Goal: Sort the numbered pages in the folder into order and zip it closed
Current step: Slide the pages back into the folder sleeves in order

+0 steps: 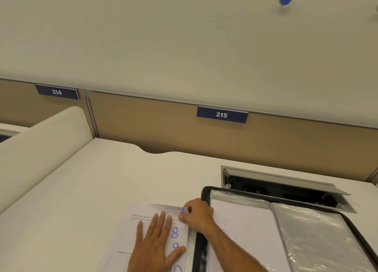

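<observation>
Several white numbered pages (126,237) lie fanned on the desk at the bottom centre, with blue handwritten numbers 7, 8 and 9 showing down their right edges. My left hand (155,245) rests flat on them, fingers straight and spread. My right hand (197,212) pinches the top right corner of the page marked 7. To the right lies the open black zip folder (204,192), with a blank white sheet (241,230) in its left half and shiny plastic sleeves (319,235) in its right half.
An open cable hatch (282,186) is sunk in the white desk (86,190) just behind the folder. A tan partition (163,126) with labels 214 and 215 closes the back. A white divider (41,142) rises on the left.
</observation>
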Demonstrator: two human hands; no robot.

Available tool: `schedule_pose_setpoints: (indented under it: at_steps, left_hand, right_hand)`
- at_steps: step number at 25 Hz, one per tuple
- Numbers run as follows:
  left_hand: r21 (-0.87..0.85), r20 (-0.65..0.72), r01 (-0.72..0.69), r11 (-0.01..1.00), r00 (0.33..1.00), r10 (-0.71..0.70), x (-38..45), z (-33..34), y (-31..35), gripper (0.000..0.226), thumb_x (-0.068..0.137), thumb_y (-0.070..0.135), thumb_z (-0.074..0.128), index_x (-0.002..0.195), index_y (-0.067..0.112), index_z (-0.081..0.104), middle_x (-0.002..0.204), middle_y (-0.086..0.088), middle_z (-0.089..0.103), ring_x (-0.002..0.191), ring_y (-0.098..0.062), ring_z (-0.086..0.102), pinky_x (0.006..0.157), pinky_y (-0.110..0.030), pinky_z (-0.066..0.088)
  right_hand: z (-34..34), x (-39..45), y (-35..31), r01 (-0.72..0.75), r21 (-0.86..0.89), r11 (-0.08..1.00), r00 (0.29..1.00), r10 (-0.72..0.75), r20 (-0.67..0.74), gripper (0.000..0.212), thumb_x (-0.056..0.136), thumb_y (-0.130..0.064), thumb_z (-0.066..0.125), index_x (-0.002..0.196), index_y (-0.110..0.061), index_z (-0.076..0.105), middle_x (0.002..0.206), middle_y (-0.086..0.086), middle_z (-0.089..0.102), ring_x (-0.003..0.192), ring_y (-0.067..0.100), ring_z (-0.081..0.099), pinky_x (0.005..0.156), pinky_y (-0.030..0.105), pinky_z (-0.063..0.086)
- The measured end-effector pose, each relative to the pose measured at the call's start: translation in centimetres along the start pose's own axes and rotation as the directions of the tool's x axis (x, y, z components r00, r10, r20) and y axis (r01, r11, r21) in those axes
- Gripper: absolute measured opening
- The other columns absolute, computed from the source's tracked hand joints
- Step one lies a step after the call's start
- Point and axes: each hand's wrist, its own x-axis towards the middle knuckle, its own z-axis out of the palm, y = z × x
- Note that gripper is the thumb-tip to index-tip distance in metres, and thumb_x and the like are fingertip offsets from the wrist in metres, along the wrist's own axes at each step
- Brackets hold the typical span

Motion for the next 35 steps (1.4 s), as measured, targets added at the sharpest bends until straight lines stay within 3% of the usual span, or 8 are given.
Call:
schedule_pose_setpoints:
  at_steps: [5, 9, 18, 22, 23, 25, 28, 35]
  left_hand:
    - [-0.004, -0.019, -0.006, 1.000, 1.000, 0.006, -0.3, -0.4, -0.2, 0.097, 0.081, 0.088, 0.036, 0.147, 0.018, 0.047, 0.157, -0.003, 0.039, 0.154, -0.013, -0.004, 0.115, -0.044, 0.006]
    - [-0.003, 0.002, 0.003, 1.000, 1.000, -0.002, -0.3, -0.9, -0.2, 0.096, 0.083, 0.087, 0.034, 0.149, 0.018, 0.045, 0.156, -0.004, 0.041, 0.154, -0.013, -0.006, 0.115, -0.041, 0.005]
    - [-0.008, -0.014, -0.029, 1.000, 0.999, 0.029, -0.1, -1.4, -0.9, 0.096, 0.085, 0.084, 0.035, 0.154, 0.017, 0.036, 0.159, -0.006, 0.037, 0.151, -0.019, 0.010, 0.115, -0.040, 0.008]
    - [0.013, 0.007, -0.051, 0.999, 0.999, 0.051, -0.1, -1.5, -1.5, 0.095, 0.086, 0.084, 0.034, 0.153, 0.017, 0.038, 0.158, -0.006, 0.038, 0.150, -0.021, 0.013, 0.115, -0.041, 0.008]
    - [0.020, 0.018, -0.061, 0.998, 0.998, 0.061, -0.1, -1.3, -1.7, 0.095, 0.085, 0.085, 0.035, 0.153, 0.018, 0.039, 0.159, -0.005, 0.037, 0.152, -0.020, 0.010, 0.115, -0.041, 0.007]
    - [0.029, 0.043, -0.071, 0.997, 0.997, 0.070, 0.0, -0.9, -1.9, 0.096, 0.084, 0.085, 0.036, 0.152, 0.018, 0.040, 0.163, -0.002, 0.027, 0.154, -0.017, 0.002, 0.115, -0.042, 0.006]
    - [0.017, 0.031, -0.095, 0.995, 0.995, 0.095, 0.1, -0.4, -2.1, 0.093, 0.085, 0.084, 0.035, 0.149, 0.018, 0.042, 0.167, 0.004, 0.008, 0.154, -0.013, -0.002, 0.116, -0.043, 0.004]
    - [0.068, -0.045, -0.168, 0.983, 0.984, 0.171, 0.6, -1.0, -1.9, 0.087, 0.086, 0.082, 0.031, 0.142, 0.017, 0.045, 0.168, 0.005, 0.000, 0.154, -0.015, -0.004, 0.117, -0.049, 0.005]
  right_hand:
    - [-0.4, -0.3, -0.1, 0.058, 0.200, 0.978, 0.992, -0.033, -0.123, 0.017, 0.084, -0.031, 0.077, 0.071, -0.025, 0.067, 0.076, -0.008, 0.069, 0.079, 0.012, 0.067, 0.078, 0.033, 0.057]
    - [-2.9, 0.5, -1.1, 0.110, 0.278, 0.954, 0.971, -0.043, -0.236, 0.018, 0.089, -0.022, 0.073, 0.072, -0.020, 0.066, 0.076, -0.008, 0.066, 0.071, 0.006, 0.061, 0.063, 0.017, 0.050]
    - [-6.8, 0.6, -2.8, 0.178, 0.377, 0.909, 0.912, -0.009, -0.409, 0.011, 0.092, -0.022, 0.071, 0.085, -0.013, 0.073, 0.082, -0.006, 0.068, 0.078, 0.014, 0.067, 0.069, 0.024, 0.056]
    - [-9.5, 0.8, -3.5, 0.229, 0.514, 0.826, 0.827, 0.113, -0.550, 0.016, 0.089, -0.017, 0.074, 0.074, -0.015, 0.069, 0.068, -0.007, 0.064, 0.062, 0.009, 0.057, 0.056, 0.009, 0.044]
    - [-10.7, 0.9, -3.6, 0.247, 0.569, 0.784, 0.806, 0.160, -0.570, 0.016, 0.089, -0.017, 0.074, 0.074, -0.015, 0.068, 0.067, -0.007, 0.064, 0.061, 0.010, 0.058, 0.055, 0.010, 0.044]
    - [-13.4, 0.7, -3.4, 0.306, 0.676, 0.670, 0.810, 0.189, -0.555, 0.011, 0.092, -0.018, 0.071, 0.081, -0.015, 0.069, 0.077, -0.002, 0.071, 0.070, 0.016, 0.068, 0.062, 0.026, 0.058]
    - [-16.7, -0.4, -2.6, 0.407, 0.666, 0.625, 0.820, 0.071, -0.568, 0.005, 0.094, -0.016, 0.068, 0.090, -0.018, 0.068, 0.089, -0.001, 0.075, 0.081, 0.016, 0.074, 0.070, 0.032, 0.062]
    - [-20.9, -4.6, 0.5, 0.545, 0.529, 0.651, 0.751, -0.097, -0.654, 0.006, 0.095, -0.018, 0.067, 0.089, -0.021, 0.067, 0.093, -0.002, 0.076, 0.086, 0.016, 0.073, 0.069, 0.025, 0.059]
